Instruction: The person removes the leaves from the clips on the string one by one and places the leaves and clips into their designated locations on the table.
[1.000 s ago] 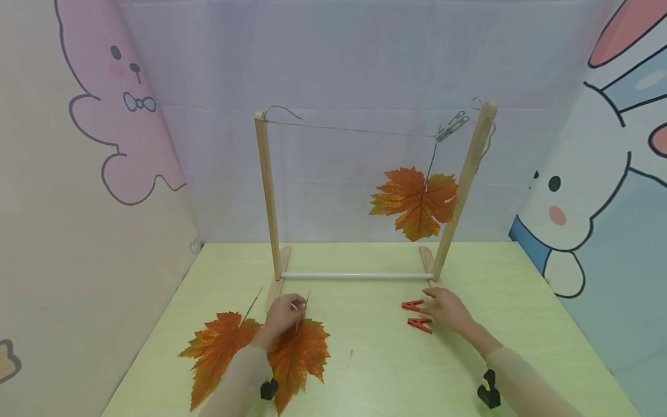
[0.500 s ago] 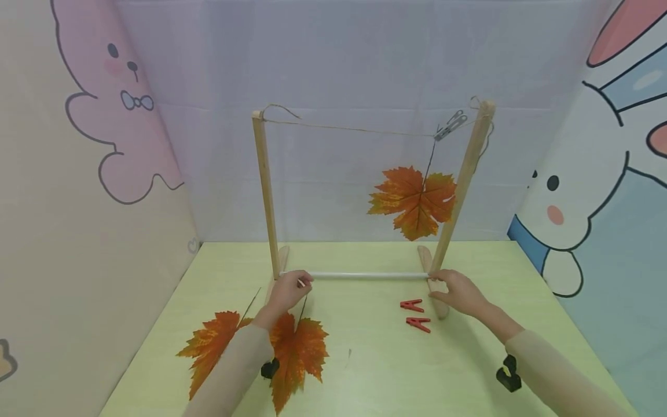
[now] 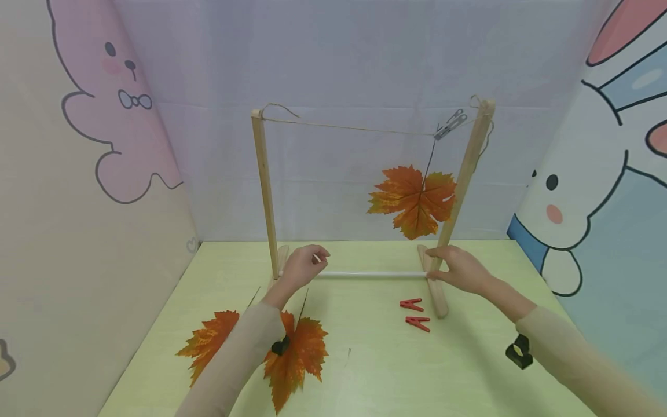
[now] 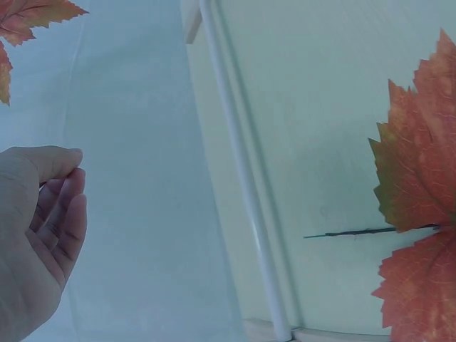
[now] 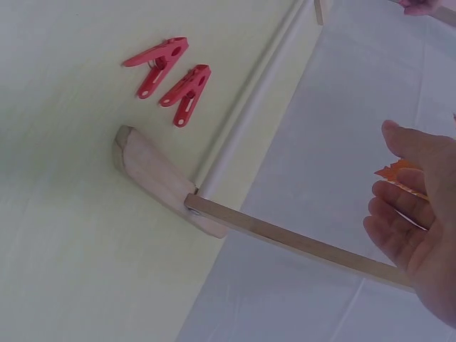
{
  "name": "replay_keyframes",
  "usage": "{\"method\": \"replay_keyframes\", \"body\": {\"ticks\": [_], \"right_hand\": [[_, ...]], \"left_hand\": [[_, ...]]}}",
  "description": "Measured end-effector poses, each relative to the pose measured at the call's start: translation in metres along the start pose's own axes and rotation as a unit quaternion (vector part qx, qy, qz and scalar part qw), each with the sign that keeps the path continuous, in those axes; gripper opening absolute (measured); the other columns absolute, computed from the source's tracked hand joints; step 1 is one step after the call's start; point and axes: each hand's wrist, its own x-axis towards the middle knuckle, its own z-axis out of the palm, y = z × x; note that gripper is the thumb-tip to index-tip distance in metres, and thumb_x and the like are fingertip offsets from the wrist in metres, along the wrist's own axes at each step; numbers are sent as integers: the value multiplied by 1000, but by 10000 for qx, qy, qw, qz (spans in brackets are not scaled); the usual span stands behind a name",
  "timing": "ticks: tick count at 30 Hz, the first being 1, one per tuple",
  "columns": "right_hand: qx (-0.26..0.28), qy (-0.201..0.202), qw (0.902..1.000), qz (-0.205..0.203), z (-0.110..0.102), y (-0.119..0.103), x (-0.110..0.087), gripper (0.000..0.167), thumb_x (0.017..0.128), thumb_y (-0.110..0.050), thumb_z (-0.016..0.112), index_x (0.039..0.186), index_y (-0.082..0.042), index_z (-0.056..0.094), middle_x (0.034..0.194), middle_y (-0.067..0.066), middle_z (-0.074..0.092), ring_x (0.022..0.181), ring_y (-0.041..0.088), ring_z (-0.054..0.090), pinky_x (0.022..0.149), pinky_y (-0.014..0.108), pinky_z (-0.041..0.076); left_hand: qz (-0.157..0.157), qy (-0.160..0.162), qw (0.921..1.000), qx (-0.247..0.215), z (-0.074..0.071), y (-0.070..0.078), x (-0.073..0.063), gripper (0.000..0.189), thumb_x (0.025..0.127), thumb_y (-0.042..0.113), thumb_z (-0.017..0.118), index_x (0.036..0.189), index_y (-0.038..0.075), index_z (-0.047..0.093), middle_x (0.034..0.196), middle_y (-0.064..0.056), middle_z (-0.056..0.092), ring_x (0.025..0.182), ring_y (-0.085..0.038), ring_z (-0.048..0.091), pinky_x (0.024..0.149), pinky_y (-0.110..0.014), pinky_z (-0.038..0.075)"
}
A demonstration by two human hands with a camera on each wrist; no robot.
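Both hands have lifted since a second ago: the left hand has risen from beside a leaf stem to the white rod, and the right hand has gone up from the red clips to the foot of the right post. The left has its fingers loosely curled, thumb near the index finger; I see nothing in its grasp. The right is relaxed, thumb and fingers apart, likewise holding nothing I can see; whether it touches the post I can't tell.

From the left hand, one orange leaf lies on the table at six o'clock, another leaf at eight, partly behind the sleeve.

From the right hand, the upper red clip lies at eight o'clock, the lower red clip at seven. At eleven hangs a third leaf, its stem in a grey peg on the string at twelve.
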Motion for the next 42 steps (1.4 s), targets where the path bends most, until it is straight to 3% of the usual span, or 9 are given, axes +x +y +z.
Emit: {"method": "replay_keyframes", "body": {"ticks": [8, 19, 35, 42], "right_hand": [[-244, -83, 9993, -253, -20, -13, 9, 44, 77, -16, 71, 113, 7, 58, 106, 20, 63, 96, 35, 59, 80, 48, 48], [-281, -77, 9985, -454, -41, -19, 19, 42, 79, -16, 70, 113, 7, 58, 105, 19, 63, 95, 34, 59, 80, 47, 48], [-395, 159, 9974, -583, -67, -28, 35, 44, 77, -15, 71, 112, 8, 58, 107, 20, 62, 99, 35, 58, 83, 48, 46], [-484, 398, 9936, -942, -80, -34, 41, 39, 75, -12, 73, 107, 6, 61, 100, 17, 64, 83, 28, 60, 70, 41, 49]], "left_hand": [[199, 85, 9998, -42, -7, 26, 13, 14, 83, 6, 62, 95, 8, 67, 84, -1, 64, 73, -15, 61, 63, -28, 48], [479, 191, 9986, -99, -9, 45, 31, 13, 83, 7, 62, 95, 8, 68, 84, -1, 64, 72, -13, 61, 64, -26, 48], [603, 146, 9980, -115, -11, 81, 52, 17, 85, 10, 61, 101, 9, 67, 88, -2, 65, 76, -14, 62, 66, -25, 48], [639, 235, 9972, -305, -10, 97, 60, 17, 85, 12, 62, 101, 10, 67, 88, -1, 65, 75, -13, 61, 65, -24, 48]]}}
